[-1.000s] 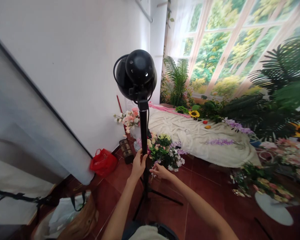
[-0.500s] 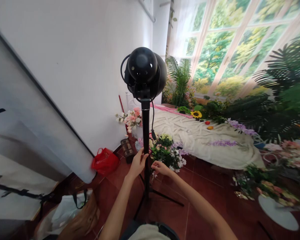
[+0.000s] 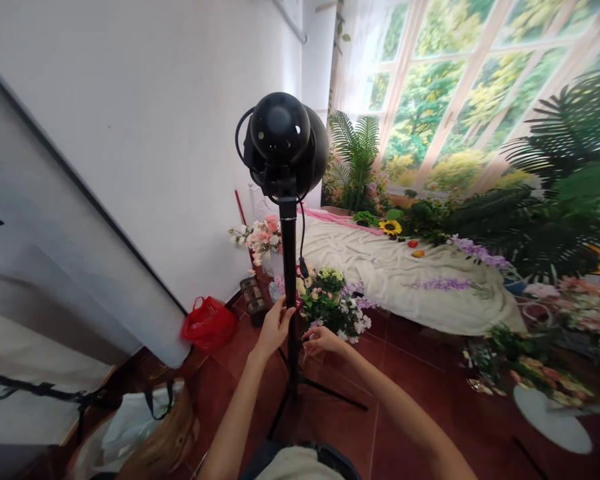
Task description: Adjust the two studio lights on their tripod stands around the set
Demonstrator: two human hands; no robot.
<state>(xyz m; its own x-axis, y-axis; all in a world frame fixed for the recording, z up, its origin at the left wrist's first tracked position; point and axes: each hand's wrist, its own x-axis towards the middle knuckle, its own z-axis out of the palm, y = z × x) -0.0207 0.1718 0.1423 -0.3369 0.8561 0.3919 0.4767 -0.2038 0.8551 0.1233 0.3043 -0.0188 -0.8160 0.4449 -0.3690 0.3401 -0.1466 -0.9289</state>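
A black studio light sits on top of an upright black light stand in front of me. My left hand is wrapped around the stand's pole at mid height, its thumb along the near side. Slightly lower and to the right, my right hand has its fingers pinched at a small dark knob on the pole's side; the fingers partly hide it. A cable with an inline switch hangs down from the light. The stand's legs are spread on the red tiled floor.
Artificial flowers stand just behind the pole. Beyond them lies a cream blanket under a window backdrop. On the left are a red plastic bag, a small chest and a brown bag. A white round stool stands right.
My right hand has moved slightly down and left, closing at the knob. My left hand stays on the pole. The view has shifted a little.
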